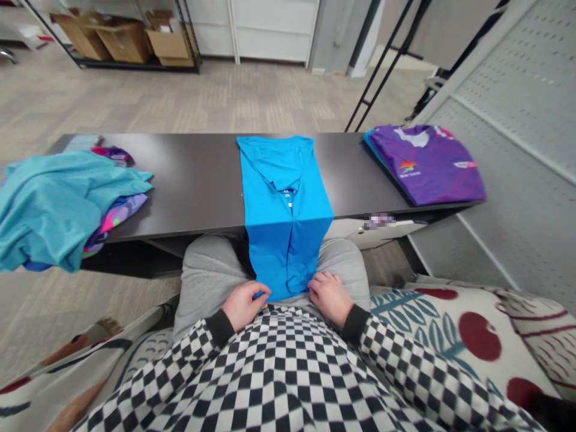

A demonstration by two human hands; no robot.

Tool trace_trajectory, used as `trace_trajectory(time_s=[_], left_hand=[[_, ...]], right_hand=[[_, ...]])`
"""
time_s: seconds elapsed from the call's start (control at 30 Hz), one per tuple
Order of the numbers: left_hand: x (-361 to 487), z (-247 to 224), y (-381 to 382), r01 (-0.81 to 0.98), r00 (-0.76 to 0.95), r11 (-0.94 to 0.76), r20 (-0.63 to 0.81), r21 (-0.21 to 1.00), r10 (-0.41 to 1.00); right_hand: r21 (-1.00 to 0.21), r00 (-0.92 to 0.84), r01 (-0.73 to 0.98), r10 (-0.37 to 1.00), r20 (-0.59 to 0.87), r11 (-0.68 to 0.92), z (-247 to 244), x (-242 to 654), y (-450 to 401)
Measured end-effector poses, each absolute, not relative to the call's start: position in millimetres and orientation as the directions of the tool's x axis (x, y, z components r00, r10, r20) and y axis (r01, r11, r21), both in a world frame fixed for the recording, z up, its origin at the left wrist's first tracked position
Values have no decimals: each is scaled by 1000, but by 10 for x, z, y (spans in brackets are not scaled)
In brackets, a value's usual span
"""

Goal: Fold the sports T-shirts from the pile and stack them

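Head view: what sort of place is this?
Perhaps a stockroom or workroom: cardboard boxes sit on a rack, and folded shirts and a loose clothes pile lie on a dark table.

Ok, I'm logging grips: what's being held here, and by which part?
The blue garment, by its near end: the left hand pinches the left corner; the right hand's fingers are at the right corner.

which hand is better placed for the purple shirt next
Probably the right hand: it is nearer the purple shirt; the left hand is at the left edge of the blue shirt.
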State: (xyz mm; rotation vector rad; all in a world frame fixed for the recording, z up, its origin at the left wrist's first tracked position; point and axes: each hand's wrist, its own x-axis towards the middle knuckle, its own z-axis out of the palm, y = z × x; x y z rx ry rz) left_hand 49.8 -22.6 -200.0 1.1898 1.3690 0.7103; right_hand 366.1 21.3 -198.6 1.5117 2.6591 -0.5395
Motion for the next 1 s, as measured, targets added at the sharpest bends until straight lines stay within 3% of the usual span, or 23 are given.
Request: trace_trajectory(time_s=[0.07,0.27,0.33,0.43,0.5,0.57,0.67,0.77,0.9,1.0], left_hand=[[438,-1925,-217,353,195,192,-272,916,942],[253,-1697,-206,423,389,-45,-137,905,911],[205,-1643,-181,531,468,-212,-75,820,881],[152,-1537,-118,662,589,-476,-9,579,808],[126,-1425,-69,677,626,-573,47,463,778],[108,-1275,-17,662,613,-609,152,437,775],[93,-1016,83,596,523,-613,328,519,786],[94,-798,223,406,500,-608,391,682,773],[120,-651,398,79,565,-494,369,866,738],[150,-613,461,-35,572,-378,329,925,751]], right_hand=[[-355,-557,803,815,-160,479,-1952,3711,209],[-638,-624,622,779,-55,453,-1639,3904,207],[-717,-596,583,801,-57,382,-1511,3941,213],[-824,-533,518,840,-100,230,-1331,3964,244],[-883,-521,457,836,-172,104,-1205,3968,286],[-916,-541,400,810,-224,14,-1063,3972,344],[-942,-564,335,793,-228,-32,-831,3981,435],[-964,-621,265,762,-186,-19,-604,3979,510],[-879,-698,390,711,-88,274,-360,3947,599],[-809,-774,377,633,-9,450,-237,3934,663]])
